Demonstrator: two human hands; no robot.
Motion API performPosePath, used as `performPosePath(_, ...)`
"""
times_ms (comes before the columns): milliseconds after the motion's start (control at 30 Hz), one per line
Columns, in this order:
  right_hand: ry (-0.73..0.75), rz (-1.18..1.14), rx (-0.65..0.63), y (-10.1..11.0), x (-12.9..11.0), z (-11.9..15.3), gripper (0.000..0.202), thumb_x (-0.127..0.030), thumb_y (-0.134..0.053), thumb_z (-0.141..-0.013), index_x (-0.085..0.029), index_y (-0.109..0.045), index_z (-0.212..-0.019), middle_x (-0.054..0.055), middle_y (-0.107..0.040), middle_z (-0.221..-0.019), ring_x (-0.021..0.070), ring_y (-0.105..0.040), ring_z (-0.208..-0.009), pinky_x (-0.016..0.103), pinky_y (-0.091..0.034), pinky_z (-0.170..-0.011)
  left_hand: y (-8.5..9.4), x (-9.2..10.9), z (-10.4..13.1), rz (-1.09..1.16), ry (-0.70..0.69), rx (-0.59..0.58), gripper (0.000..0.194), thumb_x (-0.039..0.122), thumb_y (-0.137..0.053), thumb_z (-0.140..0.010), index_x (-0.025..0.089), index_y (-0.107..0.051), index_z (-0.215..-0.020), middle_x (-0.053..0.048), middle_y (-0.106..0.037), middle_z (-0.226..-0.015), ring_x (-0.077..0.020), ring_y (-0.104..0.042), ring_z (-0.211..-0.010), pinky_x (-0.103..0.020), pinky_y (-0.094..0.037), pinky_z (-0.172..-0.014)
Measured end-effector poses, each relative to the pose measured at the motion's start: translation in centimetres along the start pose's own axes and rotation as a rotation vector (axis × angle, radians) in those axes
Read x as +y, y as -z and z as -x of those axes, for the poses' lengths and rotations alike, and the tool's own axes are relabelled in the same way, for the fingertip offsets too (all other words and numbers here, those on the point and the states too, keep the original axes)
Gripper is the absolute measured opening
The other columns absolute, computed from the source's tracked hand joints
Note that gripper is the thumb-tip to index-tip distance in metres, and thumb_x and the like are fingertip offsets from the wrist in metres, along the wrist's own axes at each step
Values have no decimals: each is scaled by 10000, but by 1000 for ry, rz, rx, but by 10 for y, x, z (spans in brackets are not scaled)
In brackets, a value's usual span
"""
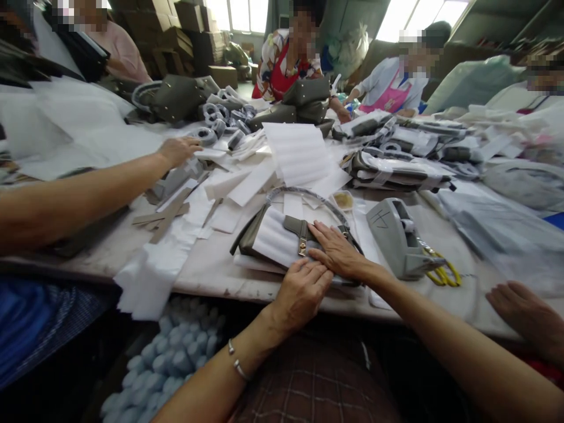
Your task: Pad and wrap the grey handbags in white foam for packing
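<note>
Olive leather handbag [296, 225] with white ribbed foam sheet [274, 236], lying mid-frame on pale tabletop [202, 269]: pressing its front with right-hand grip [339, 251] spread flat; bunching left-hand grip [304, 289] below gold-toned metal clasp [302, 245], fingertips too hidden for judging any pinching; risking foam slippage by pressing unevenly.

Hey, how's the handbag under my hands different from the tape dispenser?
The handbag is dark olive; the tape dispenser is pale grey. White foam covers part of the handbag's front, while the dispenser's side shows black handwriting. Your left hand and right hand are on the handbag; neither touches the dispenser. Both things rest on the table.
</note>
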State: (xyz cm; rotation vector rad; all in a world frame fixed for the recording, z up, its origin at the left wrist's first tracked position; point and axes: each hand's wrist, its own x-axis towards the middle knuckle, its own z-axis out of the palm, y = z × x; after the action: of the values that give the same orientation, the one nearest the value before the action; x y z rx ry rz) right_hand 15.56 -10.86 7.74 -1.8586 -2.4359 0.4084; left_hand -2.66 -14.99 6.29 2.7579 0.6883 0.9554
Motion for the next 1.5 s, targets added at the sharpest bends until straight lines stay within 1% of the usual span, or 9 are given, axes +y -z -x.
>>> performPosePath(133,-7,34,0,5,4,-2,761,-603,-325,-976,-127,-241,-1563,213,-229,-1614,347,-216,-1494,555,-208,-1191,40,-19,-5,-96,-39,-51,217,185,-472,-980,168,-614,-1144,-71,-683,-1166,-181,-610,-1133,-372,-423,-1067)
performPosePath(233,-24,-3,14,15,5,-5,816,-653,-359,-948,-121,-256,-1559,225,-332,-1570,367,-363,-1430,527,-301,-1156,71,-49,0,-216,112,-14,244,281,-525,-980,188,-625,-1182,-79,-674,-1225,-243,-539,-1265,-477,-327,-1150)
performPosePath(333,-23,-78,-11,25,7,-14,833,-686,-405,-919,-133,-315,-1535,203,-421,-1526,347,-458,-1368,480,-359,-1130,82,-76,10,-207,267,-53,253,385,-599,-946,212,-676,-1114,-57,-707,-1169,-251,-561,-1245,-446,-384,-1110)
performPosePath(633,-67,-7,-115,52,15,-55,548,-602,-427,-955,-197,-691,-1213,105,-697,-1238,287,-642,-1125,373,-472,-980,71,-82,23,-76,405,-52,237,380,-586,-957,248,-684,-1127,-27,-705,-1212,-277,-530,-1300,-531,-342,-1134)
performPosePath(767,-139,47,-22,58,-6,-42,531,-556,-445,-961,-163,-661,-1246,161,-670,-1264,327,-626,-1145,440,-472,-974,77,-92,34,62,382,-59,302,372,-565,-965,217,-663,-1206,-47,-677,-1271,-256,-519,-1318,-449,-420,-1111)
performPosePath(1000,259,99,290,8,-76,33,674,-460,-635,-887,-187,-435,-1469,153,-467,-1504,335,-380,-1417,524,-337,-1144,89,-84,61,152,312,-151,553,183,-702,-847,233,-537,-1372,-65,-558,-1427,-225,-456,-1379,-404,-406,-1152)
performPosePath(1167,325,151,324,-15,-61,32,653,-241,-678,-840,-175,-464,-1453,134,-459,-1514,353,-309,-1451,518,-346,-1142,74,-60,69,-40,254,-127,634,81,-683,-831,254,-487,-1408,-78,-551,-1428,-261,-480,-1353,-448,-456,-1106)
performPosePath(1367,287,175,277,-8,-59,26,536,-252,-652,-865,-208,-543,-1388,92,-540,-1454,372,-394,-1397,538,-382,-1107,50,-59,76,-197,242,71,300,135,-534,-959,228,-602,-1236,-70,-684,-1234,-239,-629,-1173,-379,-546,-911)
performPosePath(1500,245,170,341,-17,-69,27,467,-254,-618,-892,-201,-571,-1354,82,-591,-1403,354,-390,-1404,584,-251,-1177,46,-64,82,-256,192,104,303,127,-474,-984,208,-595,-1250,-81,-681,-1234,-230,-612,-1198,-360,-531,-910)
